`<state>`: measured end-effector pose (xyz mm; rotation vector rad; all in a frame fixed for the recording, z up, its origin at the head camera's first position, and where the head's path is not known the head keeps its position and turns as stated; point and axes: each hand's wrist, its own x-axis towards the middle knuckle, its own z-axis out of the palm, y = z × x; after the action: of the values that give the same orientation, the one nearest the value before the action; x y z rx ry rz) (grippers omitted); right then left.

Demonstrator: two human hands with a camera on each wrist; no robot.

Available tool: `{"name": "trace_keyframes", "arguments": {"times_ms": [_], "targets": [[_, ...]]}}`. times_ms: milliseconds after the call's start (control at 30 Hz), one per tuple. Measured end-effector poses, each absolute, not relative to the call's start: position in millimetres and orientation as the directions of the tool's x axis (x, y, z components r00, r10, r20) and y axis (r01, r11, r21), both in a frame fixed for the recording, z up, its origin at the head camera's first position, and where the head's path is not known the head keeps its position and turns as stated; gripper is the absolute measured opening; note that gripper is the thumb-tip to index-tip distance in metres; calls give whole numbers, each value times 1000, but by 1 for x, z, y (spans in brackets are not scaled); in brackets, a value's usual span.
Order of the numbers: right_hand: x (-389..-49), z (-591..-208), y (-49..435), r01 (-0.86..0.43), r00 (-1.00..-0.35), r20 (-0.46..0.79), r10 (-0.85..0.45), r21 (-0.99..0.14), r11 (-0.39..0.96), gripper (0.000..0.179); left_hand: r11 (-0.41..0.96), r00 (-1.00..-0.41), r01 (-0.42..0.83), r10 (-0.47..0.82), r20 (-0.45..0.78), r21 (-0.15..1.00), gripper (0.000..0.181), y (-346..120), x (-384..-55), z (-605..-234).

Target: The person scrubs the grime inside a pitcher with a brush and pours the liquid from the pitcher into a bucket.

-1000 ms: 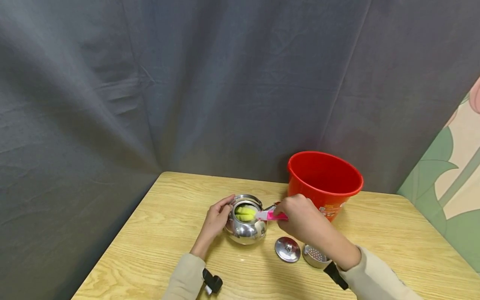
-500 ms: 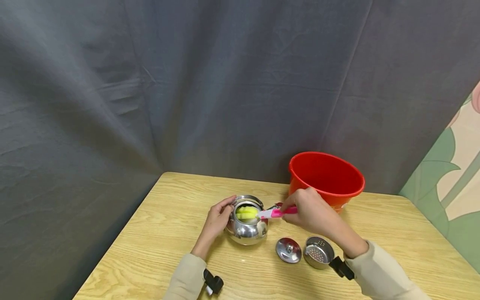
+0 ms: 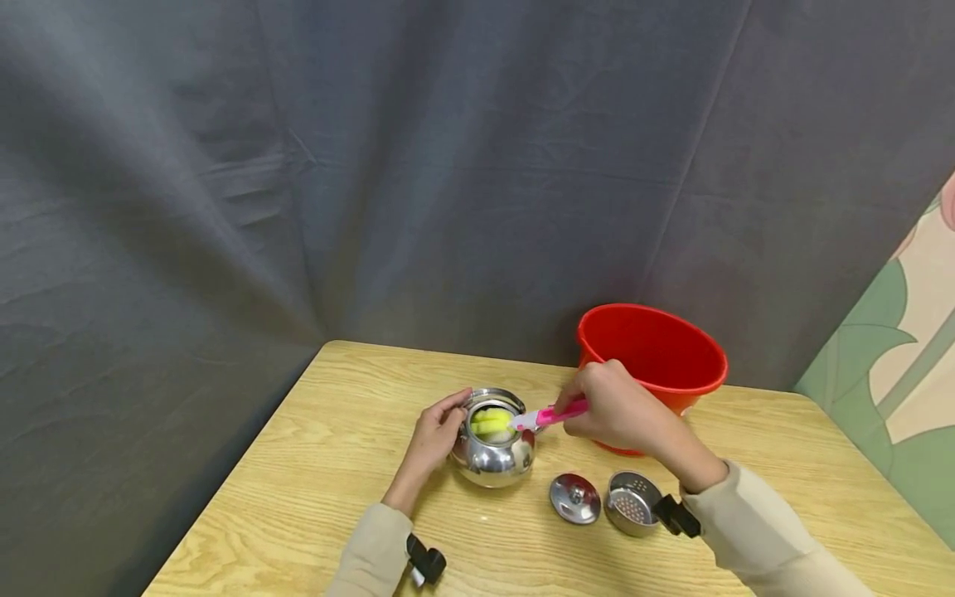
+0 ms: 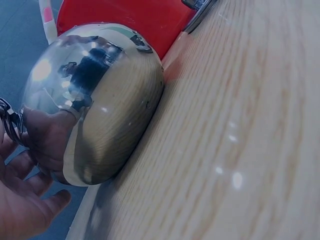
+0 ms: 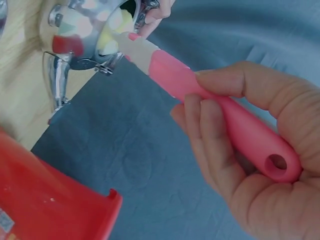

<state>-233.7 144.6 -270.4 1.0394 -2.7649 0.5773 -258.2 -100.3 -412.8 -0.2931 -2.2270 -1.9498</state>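
A shiny steel teapot [image 3: 492,468] stands on the table with its mouth uncovered and its handle folded down at the rim. My left hand [image 3: 433,431] holds it at the left side; the left wrist view shows fingers at the handle's hinge [image 4: 11,122] and the thumb apart from the wall. From the right, my right hand [image 3: 615,406] grips a cleaning brush [image 5: 172,75] by its pink and white handle. The brush's yellow head [image 3: 490,421] sits inside the teapot's mouth, its lower part hidden. The spout [image 5: 59,82] points toward the red bucket.
A red bucket [image 3: 675,400] stands behind my right hand, near the table's back edge. Right of the teapot lie its steel lid [image 3: 574,498] and a perforated strainer cup [image 3: 632,503]. A dark curtain [image 3: 477,182] hangs behind the wooden table [image 3: 298,497].
My right hand has risen a little and shifted right, so the brush handle slopes more steeply and the strainer cup shows more. My left hand keeps its place on the teapot.
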Motion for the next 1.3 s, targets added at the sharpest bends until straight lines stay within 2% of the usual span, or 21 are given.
{"name": "trace_keyframes", "arguments": {"times_ms": [567,1067,1300], "targets": [[-234,-248,134,-655,-756,227,-614,-277,703,9,135,-968,252,37,250,958,37,-98,-256,-408],[-227,-238,149,-618,-786,235,-572,-328,714,9,138,-968,251,46,247,958,38,-97,-256,-409],[-221,-231,156,-564,-825,217,-521,-353,746,12,144,-968,251,50,246,957,38,-96,-254,-407]]}}
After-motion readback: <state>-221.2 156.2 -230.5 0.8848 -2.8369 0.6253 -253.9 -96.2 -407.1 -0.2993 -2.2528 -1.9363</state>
